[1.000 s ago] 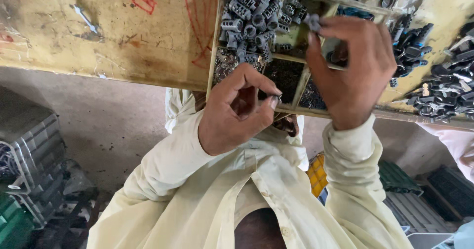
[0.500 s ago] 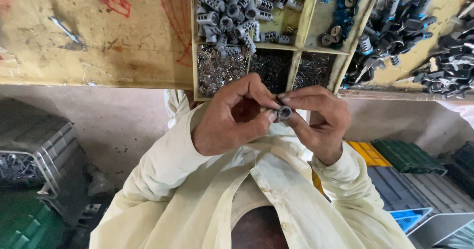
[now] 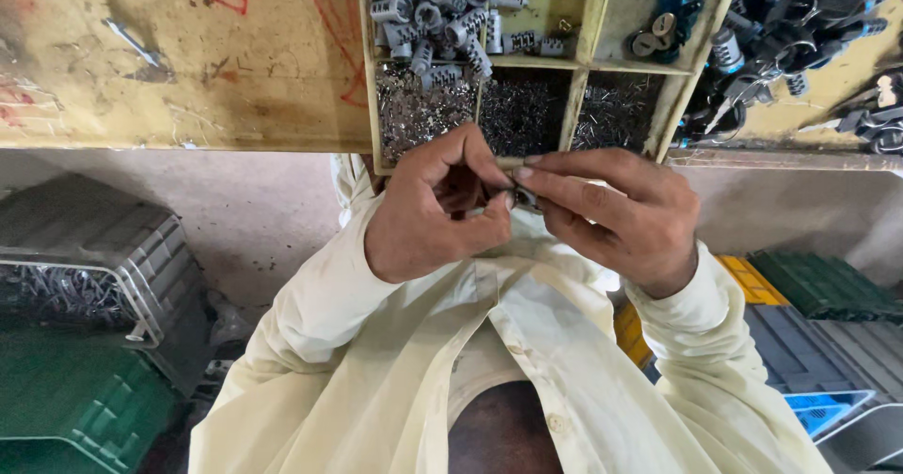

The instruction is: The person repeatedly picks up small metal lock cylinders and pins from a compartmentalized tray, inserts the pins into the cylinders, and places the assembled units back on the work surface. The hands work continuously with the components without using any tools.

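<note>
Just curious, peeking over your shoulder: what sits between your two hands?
In the head view, a small metal part is pinched between the left hand and right hand fingertips; nothing else lies there.

The hands meet just below the tray, touching its front edge. Above them the wooden dividers separate the compartments, so a hand enters each one only from the top. Left of the tray the bench is mostly bare, with one screw. On the right, black parts crowd the surface. Crates stand under the bench on both sides.
</note>
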